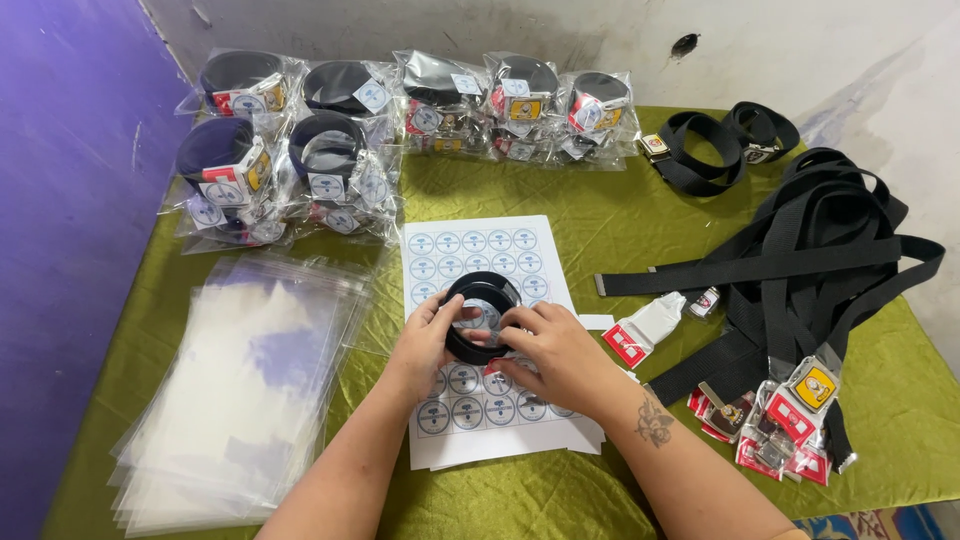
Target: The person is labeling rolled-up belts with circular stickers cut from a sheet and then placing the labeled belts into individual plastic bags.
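Two hands meet over a sheet of round stickers lying on the green-covered surface, seen from the head camera. The left hand and the right hand both close on a coiled black belt, which sits on the middle of the sticker sheet; the left fingers curl over the coil's near-left rim, and the right fingers press at its inner right side, so both hands are shut on the belt.

To do this well, I judge the coil should be kept tight with the left hand while the right works, pressing down evenly so the loop does not spring open or drag the sheet beneath it.

Left of the sticker sheet lies a stack of clear plastic bags, close enough that an elbow could slide them. Beyond the sheet, by the wall, stand bagged belts in rows. Right of the sheet sprawl loose black belts with buckle cards, near the right forearm. Open room is scant: a bare strip just beyond the sheet and the near edge below it, where the cloth falls away
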